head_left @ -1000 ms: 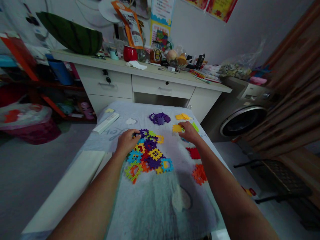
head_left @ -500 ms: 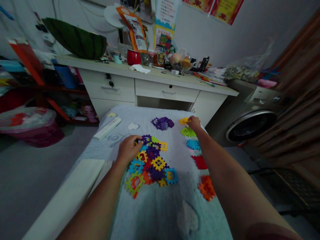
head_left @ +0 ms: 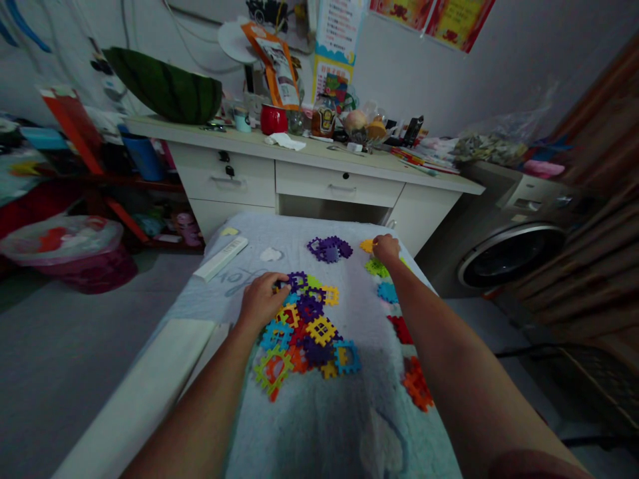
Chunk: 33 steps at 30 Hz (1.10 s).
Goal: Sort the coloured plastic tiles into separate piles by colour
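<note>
The left hand [head_left: 262, 301] curled at the far left edge of the heap of toothed pieces [head_left: 321, 330], thumb and fingers slightly parted by a purple piece [head_left: 298, 281]; I couldn't tell whether they gripped it. The heap stretched from there toward the near side, closer to this hand. Well apart, yellow pieces [head_left: 367, 245] lay at the bunched fingertips of the right hand [head_left: 387, 248], any hold hidden from me.

A mixed pile of interlocking tiles [head_left: 312, 329] lies on the counter [head_left: 309, 426], the left hand [head_left: 262, 299] at its far left edge. Behind the pile sits a smaller tile cluster [head_left: 332, 249]. Right of the pile, a column of tile stacks [head_left: 387, 292] runs front to back, the right hand [head_left: 386, 248] at its far end. Behind and left of the pile lies a long box [head_left: 221, 258].
</note>
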{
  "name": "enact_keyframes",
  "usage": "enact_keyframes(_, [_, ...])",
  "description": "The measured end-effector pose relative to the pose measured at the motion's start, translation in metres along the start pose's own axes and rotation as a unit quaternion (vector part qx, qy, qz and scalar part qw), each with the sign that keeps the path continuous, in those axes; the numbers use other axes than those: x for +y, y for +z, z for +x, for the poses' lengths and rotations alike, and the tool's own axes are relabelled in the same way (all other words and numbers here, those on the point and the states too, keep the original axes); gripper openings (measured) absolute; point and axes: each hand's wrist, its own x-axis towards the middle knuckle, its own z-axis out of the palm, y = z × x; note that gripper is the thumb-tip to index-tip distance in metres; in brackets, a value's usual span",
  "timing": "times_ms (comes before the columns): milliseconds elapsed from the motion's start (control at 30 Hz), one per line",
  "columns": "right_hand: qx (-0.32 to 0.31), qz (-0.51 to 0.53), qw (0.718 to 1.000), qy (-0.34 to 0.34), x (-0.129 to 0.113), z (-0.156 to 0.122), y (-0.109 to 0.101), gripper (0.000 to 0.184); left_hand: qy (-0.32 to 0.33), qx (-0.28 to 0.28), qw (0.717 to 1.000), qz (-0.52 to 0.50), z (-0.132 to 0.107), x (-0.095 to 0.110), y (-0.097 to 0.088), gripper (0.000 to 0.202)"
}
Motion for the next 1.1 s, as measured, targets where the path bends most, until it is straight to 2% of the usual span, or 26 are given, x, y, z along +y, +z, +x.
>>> enact_keyframes(100, [0.019, 0.016, 0.999, -0.027, -0.009, -0.013, -0.012, 0.03, 0.0, 0.0, 1.0, 0.002, 0.0, 0.0, 0.001, 0.027])
enact_keyframes(200, [0.003, 0.04, 0.994, -0.105, -0.024, -0.034, -0.025, 0.027, -0.006, -0.002, 1.0, 0.007, 0.0, 0.0, 0.001, 0.028])
enact_keyframes(267, [-0.056, 0.061, 0.979, -0.185, -0.035, -0.053, -0.031, 0.023, -0.006, -0.002, 1.0, 0.008, 0.001, 0.001, 0.0, 0.027])
enact_keyframes(367, [-0.166, 0.082, 0.939, -0.291, -0.048, -0.085, -0.037, 0.017, -0.007, -0.001, 1.0, 0.01, 0.001, 0.004, -0.001, 0.026])
enact_keyframes(467, [-0.223, 0.082, 0.911, -0.336, -0.054, -0.113, -0.036, 0.037, -0.012, -0.005, 1.0, 0.012, 0.0, 0.005, -0.002, 0.026])
enact_keyframes(567, [-0.226, 0.067, 0.904, -0.357, -0.056, -0.13, -0.029, 0.057, -0.012, -0.002, 1.0, 0.008, 0.0, 0.005, -0.002, 0.025])
enact_keyframes(767, [-0.2, 0.036, 0.911, -0.359, -0.055, -0.144, -0.017, 0.039, -0.014, -0.002, 1.0, 0.003, 0.0, 0.005, -0.002, 0.027])
enact_keyframes(967, [-0.188, 0.037, 0.924, -0.331, -0.043, -0.145, -0.022, 0.043, -0.013, 0.0, 1.0, -0.002, 0.0, 0.003, -0.001, 0.027])
enact_keyframes(1100, [-0.163, 0.043, 0.937, -0.306, -0.031, -0.135, -0.027, 0.045, -0.025, -0.01, 1.0, 0.002, 0.0, 0.003, -0.001, 0.029])
